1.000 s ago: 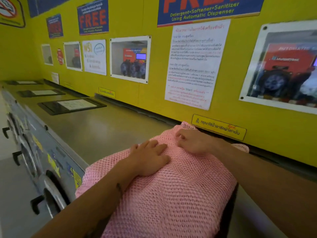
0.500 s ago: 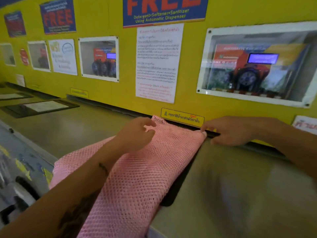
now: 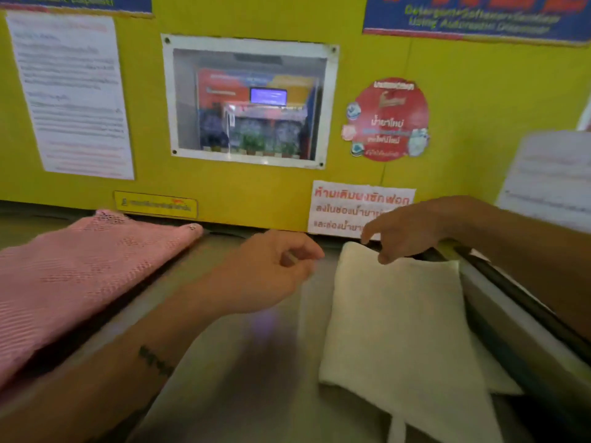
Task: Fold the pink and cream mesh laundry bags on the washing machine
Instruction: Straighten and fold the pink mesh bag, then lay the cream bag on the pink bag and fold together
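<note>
The pink mesh bag (image 3: 76, 276) lies folded flat on the washing machine top (image 3: 243, 362) at the left, with no hand on it. The cream mesh bag (image 3: 396, 321) lies spread on the right of the same top. My left hand (image 3: 268, 270) hovers over bare metal between the two bags, fingers loosely curled and holding nothing. My right hand (image 3: 406, 230) is at the cream bag's far edge by the wall, fingers apart and pointing down at the cloth. The view is blurred, so I cannot tell if the fingertips touch it.
The yellow wall (image 3: 256, 193) rises straight behind the machine top, with a paper notice (image 3: 361, 207), a framed window (image 3: 249, 100) and stickers. A dark lid edge (image 3: 524, 302) runs along the right side of the cream bag.
Both hands have left the pink bag and moved right. The view has swung right, bringing the cream bag into sight, with my right hand at its far edge.
</note>
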